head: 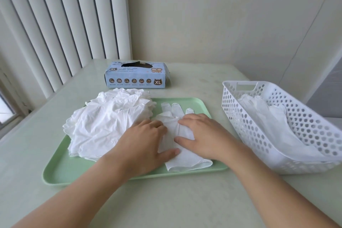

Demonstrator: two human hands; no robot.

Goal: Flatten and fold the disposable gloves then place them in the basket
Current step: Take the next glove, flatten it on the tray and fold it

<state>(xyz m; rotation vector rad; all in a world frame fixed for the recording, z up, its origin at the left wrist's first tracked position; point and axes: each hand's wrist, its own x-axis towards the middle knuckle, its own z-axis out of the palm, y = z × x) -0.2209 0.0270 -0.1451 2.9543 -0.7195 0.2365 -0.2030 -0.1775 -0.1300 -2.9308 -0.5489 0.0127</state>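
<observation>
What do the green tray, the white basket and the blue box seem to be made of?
Green tray: probably plastic, matte pale green, with a smooth moulded rim and rounded corners.
White basket: most likely plastic, slightly glossy, its walls pierced by regular round holes and a moulded handle slot.
Blue box: seemingly printed cardboard, with sharp folded edges and a torn top opening.

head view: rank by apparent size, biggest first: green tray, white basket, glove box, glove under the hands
1. green tray and white basket: close in apparent size, and the basket is cut off at the frame edge, so no ranking between them.
2. glove box, though it sits farthest away.
3. flat glove, partly hidden under both hands.
</observation>
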